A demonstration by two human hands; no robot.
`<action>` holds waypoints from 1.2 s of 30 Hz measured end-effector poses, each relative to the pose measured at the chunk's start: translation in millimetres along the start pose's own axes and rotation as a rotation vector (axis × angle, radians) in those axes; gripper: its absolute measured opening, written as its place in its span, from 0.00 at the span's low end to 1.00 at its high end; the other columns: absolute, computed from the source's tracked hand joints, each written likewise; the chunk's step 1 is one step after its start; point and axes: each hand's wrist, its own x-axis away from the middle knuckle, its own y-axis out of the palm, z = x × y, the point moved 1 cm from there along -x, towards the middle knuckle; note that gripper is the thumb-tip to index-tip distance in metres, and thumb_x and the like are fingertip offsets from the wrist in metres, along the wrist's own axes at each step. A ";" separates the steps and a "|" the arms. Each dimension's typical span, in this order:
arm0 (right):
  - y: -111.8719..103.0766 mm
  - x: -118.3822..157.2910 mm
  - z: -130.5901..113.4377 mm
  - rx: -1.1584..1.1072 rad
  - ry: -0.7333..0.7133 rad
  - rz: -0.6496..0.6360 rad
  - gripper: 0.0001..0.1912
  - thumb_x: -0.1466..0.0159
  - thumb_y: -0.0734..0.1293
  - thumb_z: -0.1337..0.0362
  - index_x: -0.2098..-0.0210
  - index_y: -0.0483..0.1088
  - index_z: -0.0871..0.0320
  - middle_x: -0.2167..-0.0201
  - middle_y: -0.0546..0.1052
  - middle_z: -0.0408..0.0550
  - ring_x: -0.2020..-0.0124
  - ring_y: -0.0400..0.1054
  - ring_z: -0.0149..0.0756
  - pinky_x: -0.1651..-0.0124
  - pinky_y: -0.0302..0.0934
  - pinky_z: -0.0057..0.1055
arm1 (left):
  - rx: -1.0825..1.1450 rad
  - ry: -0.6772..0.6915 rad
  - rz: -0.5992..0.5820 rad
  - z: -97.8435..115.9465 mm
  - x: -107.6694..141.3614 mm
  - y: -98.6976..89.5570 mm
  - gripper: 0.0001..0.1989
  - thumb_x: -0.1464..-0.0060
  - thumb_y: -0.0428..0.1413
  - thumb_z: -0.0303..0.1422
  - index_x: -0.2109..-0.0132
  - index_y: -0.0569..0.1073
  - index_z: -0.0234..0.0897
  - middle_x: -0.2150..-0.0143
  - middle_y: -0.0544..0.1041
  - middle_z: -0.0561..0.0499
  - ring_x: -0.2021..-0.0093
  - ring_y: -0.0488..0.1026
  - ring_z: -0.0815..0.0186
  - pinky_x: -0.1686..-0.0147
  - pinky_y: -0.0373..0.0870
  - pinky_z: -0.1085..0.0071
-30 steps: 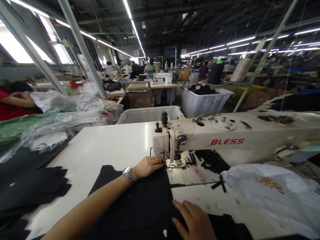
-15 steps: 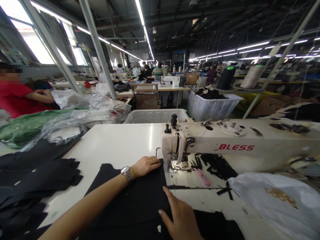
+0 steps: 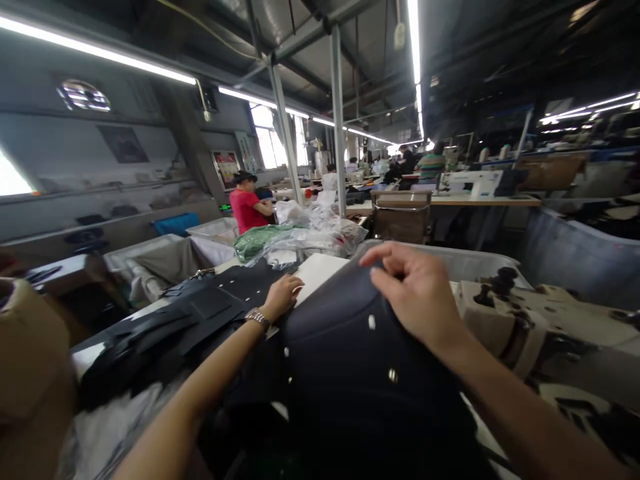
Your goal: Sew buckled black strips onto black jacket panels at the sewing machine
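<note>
A black fabric panel (image 3: 340, 373) with small pale tags on it rises in front of me, its upper edge lifted off the table. My right hand (image 3: 413, 290) is at the panel's upper right corner, thumb and forefinger closed on the edge. My left hand (image 3: 283, 297), wearing a metal watch, is by the panel's upper left edge with curled fingers; what they grip is hidden. Under and beyond the left wrist lies a pile of black fabric pieces (image 3: 200, 320). The sewing machine (image 3: 500, 313) stands to the right of my right forearm.
White tabletop (image 3: 320, 270) shows beyond my left hand. Plastic-wrapped bundles (image 3: 320, 237) lie at the table's far end, near a person in a red top (image 3: 247, 210). A clear plastic bin (image 3: 475, 260) stands behind the machine, and a brown chair (image 3: 401, 217) farther back.
My view has swung left. The panel, flat beside the needle before, is now lifted away from the machine. My right hand has risen with its edge; my left hand has moved toward the pile.
</note>
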 end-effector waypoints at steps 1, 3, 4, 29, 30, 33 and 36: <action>0.6 -25.9 -2.8 0.015 -0.077 0.040 0.08 0.50 0.60 0.74 0.74 0.70 0.61 0.89 0.50 0.32 0.86 0.45 0.21 0.80 0.44 0.21 | -0.043 -0.082 -0.018 -25.3 11.0 -7.7 0.12 0.47 0.47 0.27 0.61 0.73 0.34 0.57 0.73 0.45 0.56 0.68 0.61 0.55 0.65 0.65; -0.4 -71.9 -5.6 0.111 -0.216 0.133 0.09 0.49 0.60 0.75 0.73 0.70 0.63 0.89 0.52 0.32 0.86 0.45 0.21 0.78 0.45 0.22 | -0.115 -0.224 -0.079 -68.9 37.7 -18.4 0.10 0.51 0.49 0.27 0.63 0.74 0.32 0.60 0.75 0.42 0.57 0.69 0.57 0.55 0.64 0.62; -3.1 -90.7 -5.2 0.182 -0.249 0.206 0.09 0.49 0.60 0.75 0.72 0.70 0.63 0.88 0.53 0.32 0.85 0.46 0.21 0.77 0.46 0.22 | -0.141 -0.283 -0.114 -86.5 52.0 -21.2 0.11 0.52 0.50 0.28 0.62 0.74 0.31 0.60 0.75 0.41 0.58 0.70 0.55 0.55 0.64 0.61; 37.7 175.2 133.3 0.216 0.368 -0.170 0.15 0.41 0.55 0.59 0.58 0.61 0.58 0.61 0.71 0.52 0.63 0.68 0.36 0.63 0.65 0.32 | -0.353 0.050 -0.652 -43.6 63.8 -64.4 0.11 0.51 0.46 0.19 0.66 0.73 0.27 0.65 0.75 0.36 0.61 0.72 0.54 0.60 0.67 0.62; 36.2 175.1 128.5 0.220 0.393 -0.210 0.17 0.41 0.54 0.58 0.55 0.60 0.59 0.58 0.71 0.53 0.60 0.67 0.37 0.59 0.64 0.33 | -0.333 0.102 -0.674 -20.5 65.4 -68.4 0.11 0.53 0.47 0.19 0.67 0.73 0.28 0.66 0.75 0.37 0.62 0.72 0.54 0.61 0.67 0.62; 40.5 167.1 107.6 0.300 0.455 -0.378 0.24 0.39 0.52 0.56 0.48 0.58 0.62 0.51 0.66 0.55 0.51 0.61 0.39 0.49 0.57 0.36 | -0.241 0.310 -0.734 61.9 76.3 -76.8 0.12 0.55 0.46 0.18 0.65 0.72 0.26 0.67 0.74 0.36 0.67 0.73 0.53 0.67 0.70 0.61; 46.4 163.3 93.9 0.473 0.511 -0.536 0.26 0.39 0.54 0.57 0.45 0.56 0.66 0.52 0.67 0.58 0.51 0.61 0.44 0.49 0.56 0.38 | -0.119 0.453 -0.751 141.8 94.9 -74.6 0.11 0.56 0.48 0.19 0.63 0.70 0.25 0.69 0.74 0.38 0.71 0.73 0.54 0.73 0.71 0.63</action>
